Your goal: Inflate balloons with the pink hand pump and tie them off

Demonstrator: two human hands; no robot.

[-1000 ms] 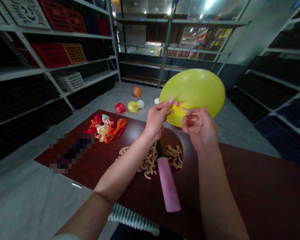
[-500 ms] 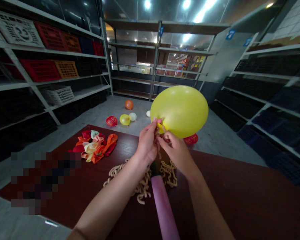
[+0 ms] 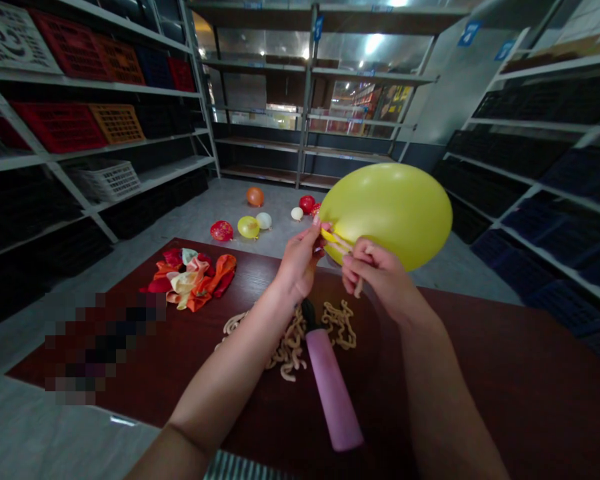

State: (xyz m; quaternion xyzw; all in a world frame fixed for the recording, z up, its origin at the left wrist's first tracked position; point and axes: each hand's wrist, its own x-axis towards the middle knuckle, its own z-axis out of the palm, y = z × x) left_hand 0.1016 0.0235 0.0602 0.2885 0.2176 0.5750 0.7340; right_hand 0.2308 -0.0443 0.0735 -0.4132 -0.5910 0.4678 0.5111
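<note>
A large inflated yellow balloon (image 3: pixel 395 207) hangs above the table's far side. My left hand (image 3: pixel 300 260) pinches the balloon's neck between thumb and fingers. In my right hand (image 3: pixel 380 270), closed, is a beige string (image 3: pixel 341 244), pulled taut from the neck, with its short end hanging below the fingers. Beneath my hands lie a heap of beige strings (image 3: pixel 291 353) and a smaller bunch (image 3: pixel 341 323) to its right. A pink hand pump (image 3: pixel 333 390) with a black tip lies between them. My left forearm hides part of the larger heap.
Limp balloons (image 3: pixel 195 280) are piled on the left of the dark red table (image 3: pixel 485 373). On the floor beyond rest several inflated balloons, including an orange one (image 3: pixel 255 196) and a yellow one (image 3: pixel 249 227). Shelves with crates (image 3: pixel 65 127) line the sides.
My right hand has drawn away from the left, rightward, stretching the string. The yellow balloon has shifted right. My view has tipped down, showing more of the pump.
</note>
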